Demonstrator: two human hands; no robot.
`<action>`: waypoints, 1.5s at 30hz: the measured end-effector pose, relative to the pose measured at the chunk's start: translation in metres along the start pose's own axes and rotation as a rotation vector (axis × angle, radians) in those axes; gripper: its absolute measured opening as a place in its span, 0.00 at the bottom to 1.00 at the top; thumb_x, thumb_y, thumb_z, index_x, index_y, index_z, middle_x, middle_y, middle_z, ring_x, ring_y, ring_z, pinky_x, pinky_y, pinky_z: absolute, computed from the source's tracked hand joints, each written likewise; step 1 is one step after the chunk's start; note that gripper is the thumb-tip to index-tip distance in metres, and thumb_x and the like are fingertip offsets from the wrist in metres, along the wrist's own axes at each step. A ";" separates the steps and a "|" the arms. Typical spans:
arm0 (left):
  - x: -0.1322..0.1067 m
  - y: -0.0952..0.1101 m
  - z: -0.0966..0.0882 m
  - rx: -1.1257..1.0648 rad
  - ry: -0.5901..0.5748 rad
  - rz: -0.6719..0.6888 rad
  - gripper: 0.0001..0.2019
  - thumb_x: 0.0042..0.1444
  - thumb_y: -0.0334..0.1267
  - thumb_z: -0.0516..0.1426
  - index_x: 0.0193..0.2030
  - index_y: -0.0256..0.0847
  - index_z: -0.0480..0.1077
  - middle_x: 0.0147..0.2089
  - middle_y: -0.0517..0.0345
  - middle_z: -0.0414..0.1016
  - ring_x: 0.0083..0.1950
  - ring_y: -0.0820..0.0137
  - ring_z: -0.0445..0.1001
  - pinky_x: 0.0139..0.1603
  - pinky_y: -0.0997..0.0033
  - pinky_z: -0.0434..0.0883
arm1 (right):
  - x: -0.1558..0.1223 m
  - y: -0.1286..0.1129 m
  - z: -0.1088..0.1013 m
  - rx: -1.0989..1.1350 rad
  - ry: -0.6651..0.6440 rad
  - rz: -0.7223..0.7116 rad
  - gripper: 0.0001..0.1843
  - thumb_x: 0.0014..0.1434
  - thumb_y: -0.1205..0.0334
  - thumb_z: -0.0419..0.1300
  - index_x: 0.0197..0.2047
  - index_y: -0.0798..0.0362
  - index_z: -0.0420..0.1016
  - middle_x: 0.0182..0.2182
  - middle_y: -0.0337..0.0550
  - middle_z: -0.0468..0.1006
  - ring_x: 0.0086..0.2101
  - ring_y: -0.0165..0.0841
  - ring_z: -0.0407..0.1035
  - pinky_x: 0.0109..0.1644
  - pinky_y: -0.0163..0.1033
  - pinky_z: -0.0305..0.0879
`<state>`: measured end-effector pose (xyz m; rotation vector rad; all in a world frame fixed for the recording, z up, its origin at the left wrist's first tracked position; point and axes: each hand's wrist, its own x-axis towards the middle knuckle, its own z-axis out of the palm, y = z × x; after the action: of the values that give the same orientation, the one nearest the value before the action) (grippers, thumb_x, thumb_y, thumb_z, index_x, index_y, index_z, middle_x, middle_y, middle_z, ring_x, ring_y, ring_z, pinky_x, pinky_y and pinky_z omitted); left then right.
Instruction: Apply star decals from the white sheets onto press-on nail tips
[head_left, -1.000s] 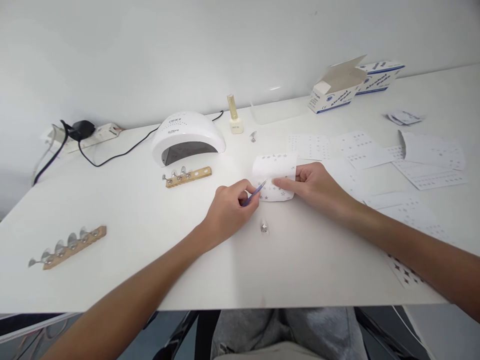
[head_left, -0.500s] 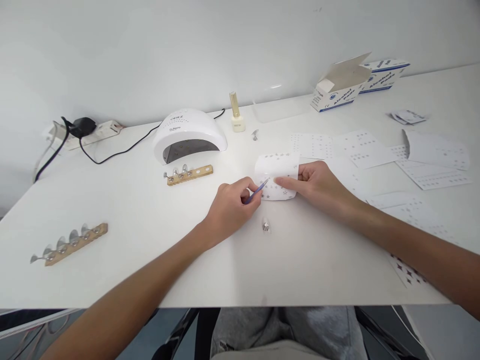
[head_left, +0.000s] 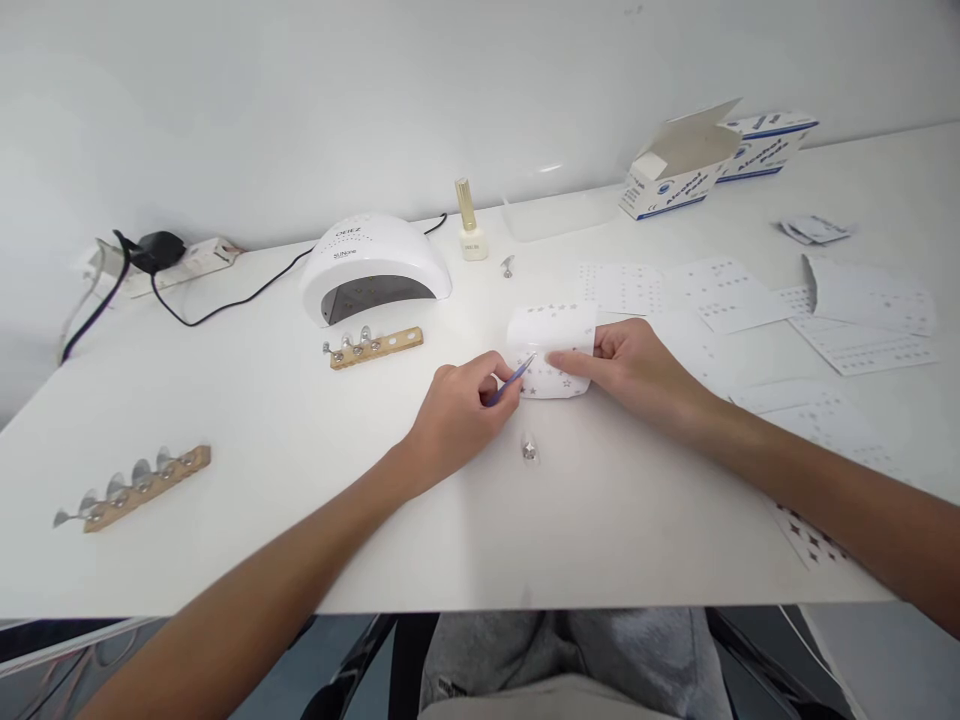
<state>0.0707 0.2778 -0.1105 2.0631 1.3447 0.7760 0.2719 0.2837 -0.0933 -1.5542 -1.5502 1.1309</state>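
Observation:
My left hand (head_left: 457,412) is closed on thin blue tweezers (head_left: 513,379), whose tip touches a small curled sticker sheet (head_left: 553,330) printed with stars. My right hand (head_left: 628,362) pins that sheet to the white table (head_left: 300,470), fingers pressed on its right side. A small false nail on a metal stand (head_left: 529,449) sits on the table just in front of both hands.
A white nail lamp (head_left: 375,268) and a polish bottle (head_left: 470,224) stand behind. Two wooden strips with nail stands lie at centre-left (head_left: 375,346) and far left (head_left: 135,487). Several sticker sheets (head_left: 862,330) and alcohol pad boxes (head_left: 686,170) lie to the right. A power strip (head_left: 169,262) sits at far left.
Both hands stay on the sticker sheet almost unmoved; the tweezers tip has crept slightly further onto the sheet. The view shifts a little.

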 end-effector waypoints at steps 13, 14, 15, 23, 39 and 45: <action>0.000 0.000 0.002 -0.020 0.012 0.010 0.10 0.58 0.37 0.55 0.27 0.40 0.62 0.15 0.72 0.49 0.19 0.80 0.45 0.22 0.77 0.50 | 0.000 0.002 -0.001 0.082 -0.031 0.108 0.27 0.51 0.51 0.66 0.17 0.52 0.53 0.16 0.31 0.51 0.17 0.21 0.48 0.21 0.34 0.40; 0.000 -0.001 0.002 -0.020 0.012 0.012 0.09 0.58 0.37 0.55 0.27 0.40 0.62 0.15 0.72 0.49 0.19 0.80 0.45 0.22 0.77 0.50 | 0.000 0.003 -0.001 0.085 -0.037 0.112 0.27 0.52 0.51 0.66 0.17 0.52 0.54 0.16 0.31 0.52 0.17 0.22 0.48 0.21 0.34 0.40; 0.000 -0.001 0.002 -0.019 0.014 0.014 0.09 0.58 0.37 0.56 0.28 0.40 0.62 0.15 0.72 0.49 0.19 0.80 0.45 0.22 0.77 0.50 | 0.000 0.003 -0.001 0.088 -0.041 0.114 0.26 0.52 0.51 0.66 0.17 0.52 0.54 0.16 0.31 0.52 0.17 0.22 0.49 0.21 0.34 0.40; 0.000 0.001 0.002 -0.017 0.017 0.035 0.09 0.58 0.37 0.56 0.27 0.40 0.62 0.15 0.73 0.49 0.19 0.80 0.45 0.22 0.78 0.50 | 0.000 0.003 -0.001 0.095 -0.037 0.130 0.23 0.51 0.50 0.66 0.18 0.53 0.62 0.16 0.34 0.60 0.17 0.24 0.53 0.21 0.35 0.42; -0.001 -0.001 0.002 -0.009 0.020 0.060 0.08 0.58 0.36 0.55 0.28 0.41 0.63 0.15 0.72 0.50 0.19 0.80 0.46 0.22 0.77 0.50 | 0.000 -0.001 -0.001 0.184 -0.087 0.145 0.18 0.51 0.53 0.67 0.20 0.54 0.66 0.19 0.37 0.66 0.20 0.26 0.60 0.22 0.34 0.51; -0.002 0.000 0.002 -0.011 0.013 0.049 0.08 0.59 0.37 0.55 0.29 0.41 0.63 0.15 0.72 0.50 0.19 0.80 0.46 0.22 0.77 0.50 | -0.001 -0.001 -0.001 0.188 -0.076 0.144 0.21 0.50 0.52 0.67 0.18 0.54 0.64 0.18 0.35 0.64 0.19 0.25 0.58 0.22 0.34 0.51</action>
<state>0.0716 0.2762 -0.1128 2.0927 1.2978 0.8176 0.2728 0.2834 -0.0918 -1.5294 -1.3535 1.3888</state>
